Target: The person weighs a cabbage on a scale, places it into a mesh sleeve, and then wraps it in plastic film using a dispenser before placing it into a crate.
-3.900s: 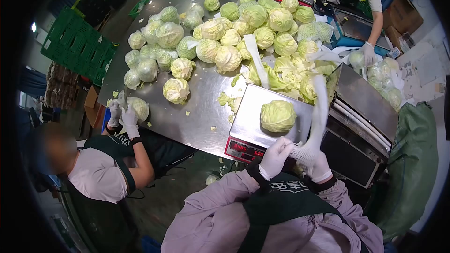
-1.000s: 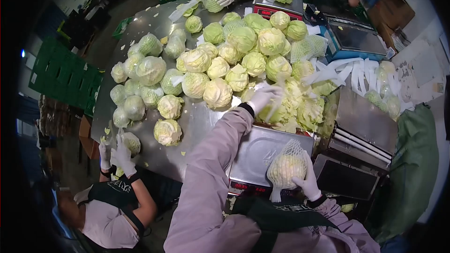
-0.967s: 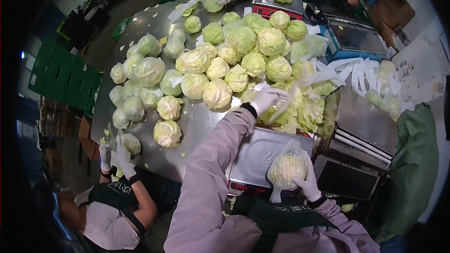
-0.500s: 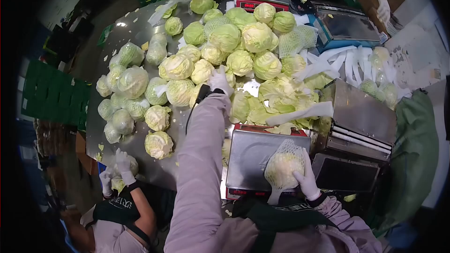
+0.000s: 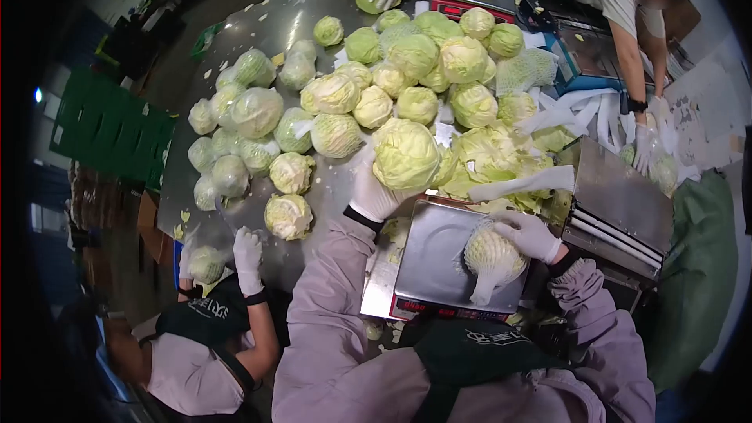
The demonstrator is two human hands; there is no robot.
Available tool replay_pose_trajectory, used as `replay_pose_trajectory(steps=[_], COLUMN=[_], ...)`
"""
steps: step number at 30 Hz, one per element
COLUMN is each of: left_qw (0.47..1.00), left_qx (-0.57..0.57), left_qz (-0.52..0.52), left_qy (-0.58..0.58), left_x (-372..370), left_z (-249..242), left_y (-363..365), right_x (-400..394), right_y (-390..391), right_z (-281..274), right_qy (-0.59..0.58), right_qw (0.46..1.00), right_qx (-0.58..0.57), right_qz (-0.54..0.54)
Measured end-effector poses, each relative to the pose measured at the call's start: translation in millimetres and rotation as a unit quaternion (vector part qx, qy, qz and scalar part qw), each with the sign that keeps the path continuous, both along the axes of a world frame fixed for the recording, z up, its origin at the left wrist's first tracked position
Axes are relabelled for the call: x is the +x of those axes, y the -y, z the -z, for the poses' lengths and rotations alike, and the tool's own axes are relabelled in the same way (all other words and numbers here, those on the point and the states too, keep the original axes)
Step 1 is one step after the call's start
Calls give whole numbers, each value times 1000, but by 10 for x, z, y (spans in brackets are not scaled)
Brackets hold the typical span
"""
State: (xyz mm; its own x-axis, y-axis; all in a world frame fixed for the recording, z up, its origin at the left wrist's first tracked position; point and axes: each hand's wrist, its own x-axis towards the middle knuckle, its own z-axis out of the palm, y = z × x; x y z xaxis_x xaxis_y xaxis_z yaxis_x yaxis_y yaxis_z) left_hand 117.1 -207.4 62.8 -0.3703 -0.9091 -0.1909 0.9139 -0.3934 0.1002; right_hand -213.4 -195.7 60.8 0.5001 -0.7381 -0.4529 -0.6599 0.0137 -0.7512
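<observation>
Hands, two, white-gloved, set apart. Left hand point(image 5: 376, 194): closed on the lower left of a bare cabbage point(image 5: 406, 154), centre of frame. Right hand point(image 5: 531, 236): touching the upper right of a netted cabbage point(image 5: 492, 257), whether gripped cannot be told; same lies on a digital scale point(image 5: 427, 262), lower right of centre. Cabbage leaves point(image 5: 487, 157): loose, above the scale. Bagged cabbages point(image 5: 257, 113): clustered, left half, on metal counter point(image 5: 329, 188).
</observation>
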Motion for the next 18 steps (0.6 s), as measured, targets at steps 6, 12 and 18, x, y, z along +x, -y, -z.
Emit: replay_pose_trajectory(steps=[6,12,18], left_qw=[980,993,994], left_qx=[-66,101,90], left_qz=[59,-43,-58], left_qy=[-176,40,-34], left_x=[-156,-354,-372], left_z=[134,368,405], left_y=[-590,-790,-910], right_x=[325,957,1086], right_y=[206,7,-66], right_z=[-136,-494,-497], right_qy=[59,219,216], right_qw=[986,971,976], right_qx=[-140,67,10], right_qz=[-64,-69,-19])
